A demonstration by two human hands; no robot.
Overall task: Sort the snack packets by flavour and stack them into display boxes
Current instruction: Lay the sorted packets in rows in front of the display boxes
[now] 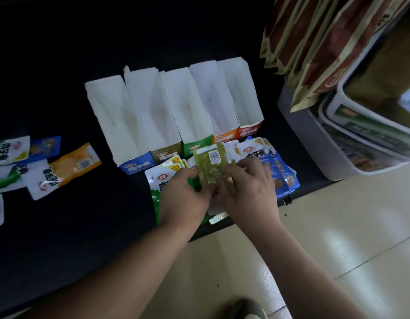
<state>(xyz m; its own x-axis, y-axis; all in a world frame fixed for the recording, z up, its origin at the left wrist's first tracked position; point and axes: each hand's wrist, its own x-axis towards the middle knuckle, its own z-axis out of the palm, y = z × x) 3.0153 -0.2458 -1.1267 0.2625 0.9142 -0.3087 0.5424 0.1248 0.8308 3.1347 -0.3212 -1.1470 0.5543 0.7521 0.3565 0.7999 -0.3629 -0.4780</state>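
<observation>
Several white display boxes stand in a row on a dark surface, from a blue-fronted box (132, 168) on the left to a red-fronted box (247, 131) on the right. In front of them lies a heap of snack packets (275, 171). Both hands are on the heap. My left hand (183, 194) and my right hand (247, 187) together hold an olive-green packet (209, 163), back side up with its barcode showing. Green-and-white packets (163, 178) lie under my left hand, blue ones under my right.
More loose packets lie at the far left, among them an orange one (75, 164) and green-and-white ones (8, 153). At the right stand a grey bin (314, 143), white tubs (369, 125) and hanging brown-and-gold bags (319, 47). Pale floor tiles (337, 226) run along the bottom right.
</observation>
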